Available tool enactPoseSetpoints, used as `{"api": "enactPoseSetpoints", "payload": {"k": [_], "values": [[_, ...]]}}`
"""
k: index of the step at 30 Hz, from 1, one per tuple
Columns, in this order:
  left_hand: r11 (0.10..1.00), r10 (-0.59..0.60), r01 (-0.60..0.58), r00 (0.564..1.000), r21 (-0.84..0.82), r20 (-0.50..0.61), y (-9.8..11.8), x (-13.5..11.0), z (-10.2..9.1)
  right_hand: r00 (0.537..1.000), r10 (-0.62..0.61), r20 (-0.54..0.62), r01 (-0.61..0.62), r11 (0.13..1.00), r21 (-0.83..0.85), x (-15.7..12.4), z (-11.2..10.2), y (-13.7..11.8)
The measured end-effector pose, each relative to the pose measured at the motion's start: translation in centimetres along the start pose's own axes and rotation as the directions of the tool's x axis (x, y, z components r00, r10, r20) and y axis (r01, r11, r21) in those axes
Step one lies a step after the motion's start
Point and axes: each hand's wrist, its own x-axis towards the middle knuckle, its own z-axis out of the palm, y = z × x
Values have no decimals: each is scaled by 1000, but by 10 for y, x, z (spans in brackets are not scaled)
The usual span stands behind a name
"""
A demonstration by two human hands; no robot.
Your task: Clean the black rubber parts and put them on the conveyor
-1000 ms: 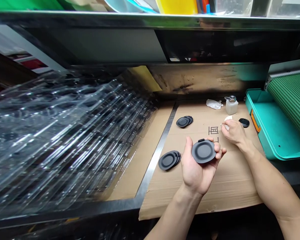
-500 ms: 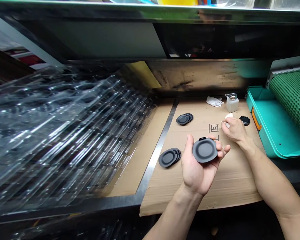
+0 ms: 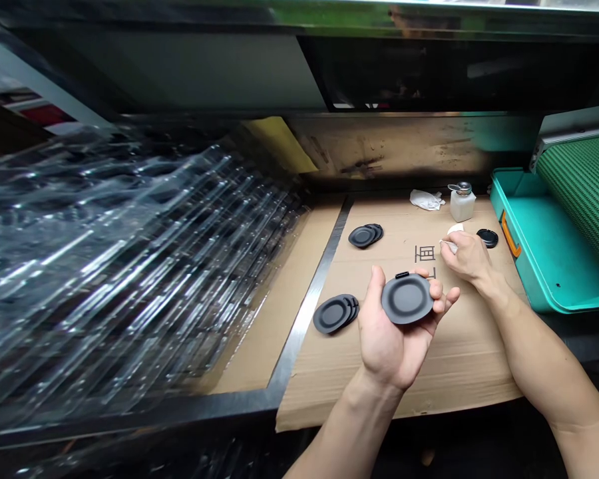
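Observation:
My left hand (image 3: pixel 385 346) is palm up, its fingers curled around a black oval plastic lid (image 3: pixel 407 299) with a shallow round recess and a small hinge tab at its top edge. Over the cardboard to the right, my right hand (image 3: pixel 468 258) is closed in a pinch on a small white wipe (image 3: pixel 450 246), mostly covered by the fingers. Left of my left hand lies a fanned stack of similar black lids (image 3: pixel 332 315). A second stack (image 3: pixel 363 236) sits farther back. Beyond my right hand is a round black part (image 3: pixel 488 238).
A whitish pump bottle (image 3: pixel 462 205) and a crumpled white tissue (image 3: pixel 426 199) stand at the back of the cardboard sheet (image 3: pixel 359 379). Clear plastic trays (image 3: pixel 144 266) are piled on the left. At right are a teal bin (image 3: pixel 564 266) and a green conveyor belt (image 3: pixel 586 173).
The view has shifted slightly, so everything sits a little higher and farther left. Both hands keep nearly the same pose and hold.

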Motion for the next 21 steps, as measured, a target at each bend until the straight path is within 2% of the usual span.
{"api": "enactPoseSetpoints", "payload": {"k": [4,6,9,12,15,18,21], "values": [[1000,-4,4,1000,12,28,0,0,-2,1000,10,13,-10,1000,-6,0,0,0],[999,-19,16,998,49,54,4,8,-4,1000,6,14,-6,1000,-5,0,0,0],[988,-39,26,996,154,80,13,41,-13,1000,-2,-14,3,1000,21,0,-2,0],[964,-35,16,997,267,70,20,93,-28,996,-11,-93,22,992,122,2,-8,-3],[932,-42,20,998,363,52,20,140,-44,986,34,-166,5,974,225,2,-14,-10],[909,-61,25,996,417,72,14,160,-53,987,46,-156,-1,961,276,1,-13,-18],[893,-51,16,997,450,65,8,159,-53,993,31,-111,1,960,280,-2,-7,-26]]}}
